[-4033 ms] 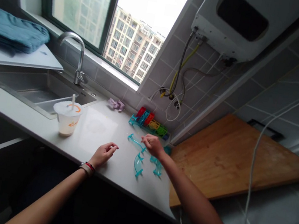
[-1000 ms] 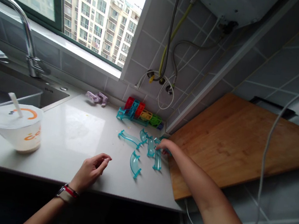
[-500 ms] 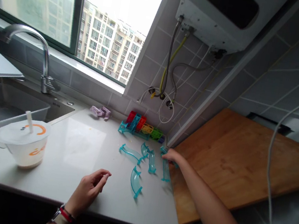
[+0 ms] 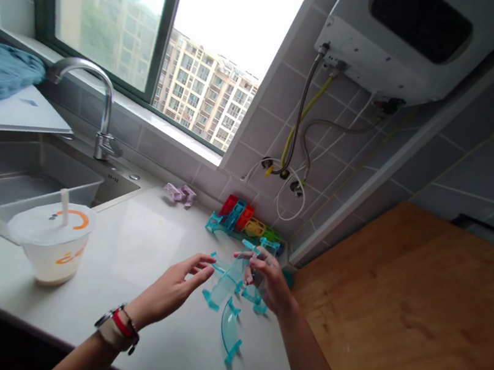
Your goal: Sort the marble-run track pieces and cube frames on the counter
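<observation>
In my right hand (image 4: 268, 275) is a clear turquoise plastic track piece (image 4: 227, 281), gripped near its upper end and tilted above the counter. My left hand (image 4: 181, 283) hovers to its left, fingers apart and holding nothing, the fingertips close to the turquoise pieces. A curved turquoise track piece (image 4: 230, 331) lies on the counter below the held one. More turquoise pieces (image 4: 257, 301) lie behind and under my right hand, partly hidden. Further back stands a row of red, blue, yellow and green plastic blocks (image 4: 242, 218).
A lidded cup with a straw (image 4: 50, 242) stands on the white counter (image 4: 125, 253) at the left, beside the sink (image 4: 1, 154) and tap (image 4: 107, 108). Purple pieces (image 4: 179, 193) lie by the wall. A wooden board (image 4: 394, 318) leans at the right.
My right hand has lifted a turquoise track piece from beside the board and brought it left. My left hand has moved towards it and its fingers have spread. The view has shifted.
</observation>
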`<state>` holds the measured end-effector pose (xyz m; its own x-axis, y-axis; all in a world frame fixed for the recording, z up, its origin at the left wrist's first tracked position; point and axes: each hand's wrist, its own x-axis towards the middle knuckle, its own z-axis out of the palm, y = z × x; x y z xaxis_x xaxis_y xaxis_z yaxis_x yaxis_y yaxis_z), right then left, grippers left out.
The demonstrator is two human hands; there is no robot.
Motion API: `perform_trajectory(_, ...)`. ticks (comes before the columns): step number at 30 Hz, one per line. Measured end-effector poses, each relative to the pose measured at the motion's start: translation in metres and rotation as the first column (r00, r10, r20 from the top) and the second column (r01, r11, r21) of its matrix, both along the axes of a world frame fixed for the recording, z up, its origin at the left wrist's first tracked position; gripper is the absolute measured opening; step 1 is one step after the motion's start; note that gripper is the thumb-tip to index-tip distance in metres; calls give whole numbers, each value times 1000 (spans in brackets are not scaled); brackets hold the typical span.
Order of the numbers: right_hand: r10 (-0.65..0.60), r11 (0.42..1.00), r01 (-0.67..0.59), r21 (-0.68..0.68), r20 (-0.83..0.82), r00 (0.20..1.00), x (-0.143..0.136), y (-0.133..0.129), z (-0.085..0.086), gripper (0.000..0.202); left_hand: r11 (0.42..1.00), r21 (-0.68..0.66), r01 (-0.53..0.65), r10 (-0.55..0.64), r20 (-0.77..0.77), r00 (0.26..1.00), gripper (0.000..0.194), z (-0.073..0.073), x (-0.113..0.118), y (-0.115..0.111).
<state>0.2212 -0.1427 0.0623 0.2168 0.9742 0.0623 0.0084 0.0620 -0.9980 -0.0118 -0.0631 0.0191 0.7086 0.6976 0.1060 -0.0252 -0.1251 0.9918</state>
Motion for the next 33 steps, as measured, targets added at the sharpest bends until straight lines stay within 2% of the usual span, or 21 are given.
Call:
perform_trajectory(2, 137, 990, -127, 60, -216, 967, -17, 8, -5, 27, 965, -221, 141, -124, 89, 988, 53, -5, -3, 7)
perform_trajectory(5, 208, 978, -199, 62, -366, 907, -36, 21, -17, 22, 823, -484, 298, -174, 284, 943, 54, -23, -7, 7)
perform_trajectory(7, 210, 977, -208, 51, -428, 879, -44, 28, -27, 19, 777, -535, 333, -157, 348, 924, 48, -37, -7, 2)
perform_trajectory(9, 206, 976, -216, 37, -495, 844, -49, 35, -37, 19, 766, -544, 343, -151, 366, 918, 42, -46, -7, -2)
perform_trajectory(13, 190, 972, -233, 29, -681, 707, -51, 49, -50, 25, 736, -592, 328, -79, 407, 910, 40, -51, -9, 0)
perform_trajectory(15, 176, 974, -223, 33, -725, 666, -51, 56, -55, 27, 728, -623, 287, -28, 391, 920, 41, -52, -11, 5)
perform_trajectory(18, 163, 979, -200, 25, -680, 715, -54, 62, -60, 25, 742, -638, 206, -3, 305, 952, 45, -55, -11, 12)
perform_trajectory(21, 165, 982, -188, 29, -621, 766, -58, 64, -64, 25, 778, -603, 178, -32, 245, 969, 46, -56, -9, 14)
perform_trajectory(24, 165, 981, -190, 21, -598, 785, -60, 68, -66, 24, 780, -592, 202, -31, 286, 958, 41, -51, -8, 11)
perform_trajectory(27, 89, 992, -125, -28, -546, 833, -60, 75, -66, 22, 778, -598, 193, 16, 327, 945, 39, -44, -9, 11)
perform_trajectory(30, -36, 996, -9, -85, -521, 853, -57, 81, -64, 22, 852, -522, 40, 106, 247, 963, 36, -39, -14, 19)
perform_trajectory(33, -74, 994, 13, -113, -548, 833, -56, 83, -60, 33, 950, -267, -164, 199, 111, 974, 35, -38, -21, 31)
